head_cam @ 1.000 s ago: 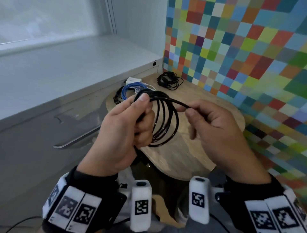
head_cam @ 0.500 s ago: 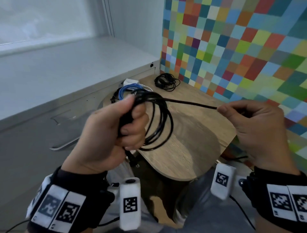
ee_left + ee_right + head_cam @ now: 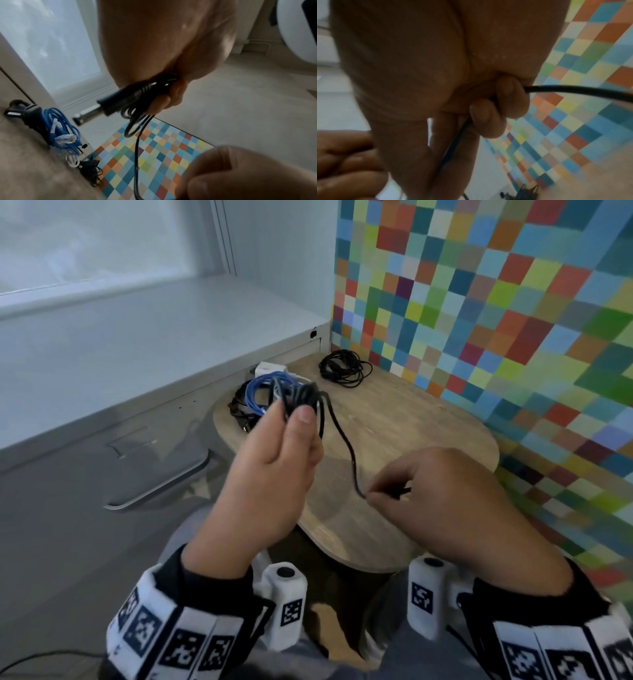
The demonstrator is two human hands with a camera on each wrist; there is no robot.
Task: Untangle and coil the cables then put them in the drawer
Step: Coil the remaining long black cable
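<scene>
- My left hand [image 3: 274, 470] is up over the near edge of the wooden table [image 3: 411, 433]. Its fingers are curled tight around a bunch of loops of the black cable [image 3: 346, 440].
- In the left wrist view, the cable's plug [image 3: 109, 104] sticks out past my fingers [image 3: 159, 104].
- One loose piece of the black cable hangs down from the loops and runs over to my right hand [image 3: 452, 508].
- My right hand is lower, over the table. Its fingers [image 3: 488, 119] are curled and pinch that loose piece.
- A blue cable [image 3: 260, 392] lies in a pile at the far left of the table, with a white charger [image 3: 270, 369] just behind it.
- Another black cable bundle [image 3: 342, 368] lies at the back of the table, near the colourful wall [image 3: 479, 302].
- The grey drawer [image 3: 102, 474] is on my left. It is closed, and its handle [image 3: 161, 491] shows.
</scene>
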